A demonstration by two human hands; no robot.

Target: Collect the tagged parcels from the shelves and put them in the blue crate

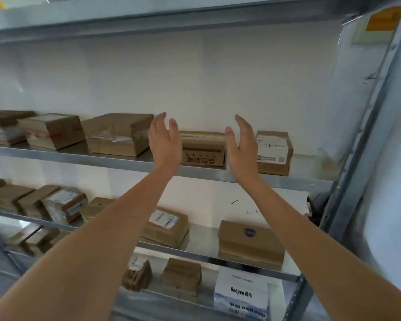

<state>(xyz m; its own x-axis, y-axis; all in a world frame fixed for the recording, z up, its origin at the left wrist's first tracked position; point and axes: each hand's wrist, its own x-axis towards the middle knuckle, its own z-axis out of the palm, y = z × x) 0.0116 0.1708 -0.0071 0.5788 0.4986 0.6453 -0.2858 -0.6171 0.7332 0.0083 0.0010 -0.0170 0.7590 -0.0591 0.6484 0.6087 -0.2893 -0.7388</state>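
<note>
**Both hands flanking a brown parcel on the upper shelf**

I'm looking at a metal shelf rack (276, 181) against a white wall. On the upper shelf, a taped cardboard box (117, 134) sits just left of my reach, with a smaller box (52, 130) and a stack of flat packets (2, 127) further left. To the right stands a labelled box (273, 152), its white shipping label facing me, just beside my right hand. The shelf below carries a labelled parcel (166, 227), a box with a blue sticker (250, 243) and a row of packets (44, 202) at the left. Lower still I see a white Deeyeo carton (241, 294) and two small brown boxes.

The printed parcel (203, 148), with upside-down characters on its front, lies between my hands on the upper shelf. My left hand (166, 141) is spread wide, palm inward, at its left end; my right hand (242, 144) is equally open at its right end. Neither grips anything; whether the palms touch the parcel, I cannot tell.
</note>
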